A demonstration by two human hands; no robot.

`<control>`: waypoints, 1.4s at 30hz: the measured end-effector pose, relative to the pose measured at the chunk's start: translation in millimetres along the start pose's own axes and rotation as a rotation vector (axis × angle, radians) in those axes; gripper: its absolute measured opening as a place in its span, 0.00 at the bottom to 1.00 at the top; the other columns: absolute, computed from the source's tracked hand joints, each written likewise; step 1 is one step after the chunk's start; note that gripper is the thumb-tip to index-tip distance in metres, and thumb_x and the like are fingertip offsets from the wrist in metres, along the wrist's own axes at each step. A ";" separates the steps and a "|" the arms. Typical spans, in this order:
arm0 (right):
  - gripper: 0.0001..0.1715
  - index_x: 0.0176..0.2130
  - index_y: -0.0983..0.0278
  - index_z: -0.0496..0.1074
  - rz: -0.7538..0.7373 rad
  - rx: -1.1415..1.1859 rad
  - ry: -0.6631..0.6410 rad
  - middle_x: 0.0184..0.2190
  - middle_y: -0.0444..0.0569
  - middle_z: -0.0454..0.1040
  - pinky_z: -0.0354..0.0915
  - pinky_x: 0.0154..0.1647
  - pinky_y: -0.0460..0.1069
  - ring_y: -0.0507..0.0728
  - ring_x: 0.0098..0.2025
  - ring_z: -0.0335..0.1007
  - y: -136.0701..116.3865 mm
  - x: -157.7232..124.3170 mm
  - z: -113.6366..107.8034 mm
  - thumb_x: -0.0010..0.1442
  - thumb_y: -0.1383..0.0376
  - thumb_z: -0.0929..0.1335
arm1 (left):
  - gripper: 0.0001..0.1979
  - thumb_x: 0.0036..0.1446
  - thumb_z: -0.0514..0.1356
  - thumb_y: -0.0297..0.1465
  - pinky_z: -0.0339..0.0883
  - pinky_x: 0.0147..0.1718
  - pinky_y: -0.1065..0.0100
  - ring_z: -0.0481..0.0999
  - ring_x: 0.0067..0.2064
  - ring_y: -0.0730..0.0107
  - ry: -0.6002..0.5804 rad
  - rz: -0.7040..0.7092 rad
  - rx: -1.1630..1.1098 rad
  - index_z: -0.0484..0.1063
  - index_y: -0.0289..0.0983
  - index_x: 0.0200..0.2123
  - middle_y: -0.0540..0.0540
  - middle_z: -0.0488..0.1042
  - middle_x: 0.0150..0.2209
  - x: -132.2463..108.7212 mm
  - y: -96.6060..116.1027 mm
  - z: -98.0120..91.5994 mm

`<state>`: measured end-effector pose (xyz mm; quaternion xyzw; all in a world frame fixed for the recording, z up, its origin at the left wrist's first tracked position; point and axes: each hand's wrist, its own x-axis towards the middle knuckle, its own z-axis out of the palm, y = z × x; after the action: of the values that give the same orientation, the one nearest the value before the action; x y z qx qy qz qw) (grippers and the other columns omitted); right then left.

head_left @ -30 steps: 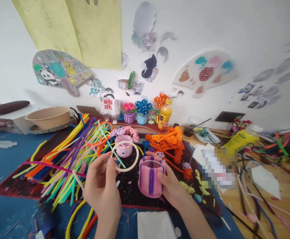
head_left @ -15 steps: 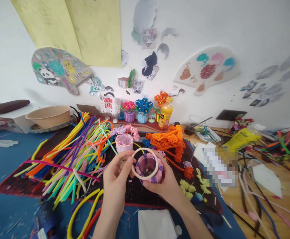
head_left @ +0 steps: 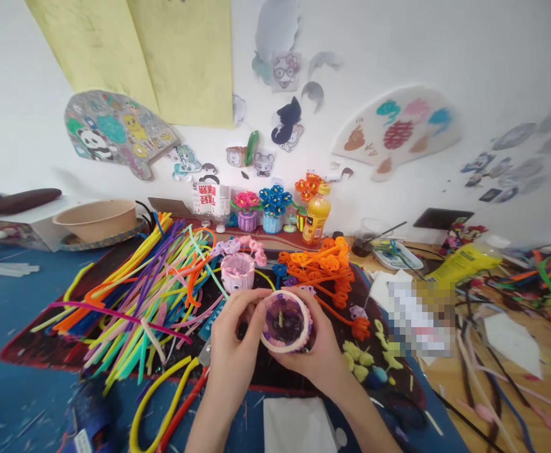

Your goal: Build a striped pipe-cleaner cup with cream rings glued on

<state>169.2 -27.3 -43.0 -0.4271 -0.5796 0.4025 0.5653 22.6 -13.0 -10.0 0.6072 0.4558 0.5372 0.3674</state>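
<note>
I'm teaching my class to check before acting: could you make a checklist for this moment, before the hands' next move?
1. Right hand supports the cup: ok, wrapped around its side.
2. Left hand at the cream ring: ok, fingers at its edge.
3. Ring lined up with the cup's rim: ok where visible.
4. Ring fixed to the rim: cannot tell.
5. Fuzzy sticks sorted by colour: not ok, colours lie mixed.

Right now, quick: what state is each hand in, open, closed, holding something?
Left hand: closed, holding the pale ring at the mouth of the cup.
Right hand: closed around the cup.
</note>
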 end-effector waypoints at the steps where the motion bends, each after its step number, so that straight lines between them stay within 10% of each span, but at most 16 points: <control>1: 0.38 0.52 0.56 0.67 -0.007 0.003 0.001 0.51 0.50 0.71 0.65 0.52 0.53 0.63 0.53 0.68 0.2 0.0 0.0 0.43 0.67 0.78 | 0.09 0.61 0.58 0.32 0.69 0.36 0.68 0.77 0.39 0.64 -0.001 0.012 0.000 0.78 0.38 0.38 0.45 0.78 0.38 -0.2 1.0 0.3; 22: 0.41 0.54 0.53 0.65 -0.103 -0.200 0.013 0.52 0.47 0.71 0.66 0.53 0.53 0.62 0.52 0.70 -4.5 -0.8 3.1 0.42 0.68 0.79 | 0.09 0.64 0.55 0.28 0.68 0.44 0.67 0.74 0.46 0.65 0.123 0.231 0.255 0.74 0.41 0.43 0.45 0.74 0.44 -6.6 0.4 2.6; 31: 0.37 0.60 0.55 0.62 -0.263 -0.475 0.149 0.56 0.54 0.69 0.62 0.59 0.63 0.68 0.58 0.65 6.0 -4.8 -0.4 0.53 0.65 0.73 | 0.26 0.66 0.50 0.27 0.58 0.61 0.54 0.60 0.66 0.58 -0.180 0.428 0.512 0.55 0.44 0.66 0.43 0.60 0.66 -16.8 -9.5 15.1; 42: 0.43 0.69 0.56 0.49 -0.412 -0.694 0.094 0.58 0.55 0.67 0.59 0.61 0.67 0.67 0.59 0.62 4.2 -5.4 -1.4 0.59 0.70 0.65 | 0.27 0.69 0.45 0.30 0.54 0.65 0.52 0.55 0.69 0.62 -0.200 0.279 0.434 0.45 0.45 0.69 0.44 0.55 0.69 -19.1 -15.8 24.4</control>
<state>170.8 -31.1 -48.6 -0.4854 -0.7282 0.0415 0.4821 44.1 -25.1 -34.6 0.7785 0.4338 0.4099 0.1944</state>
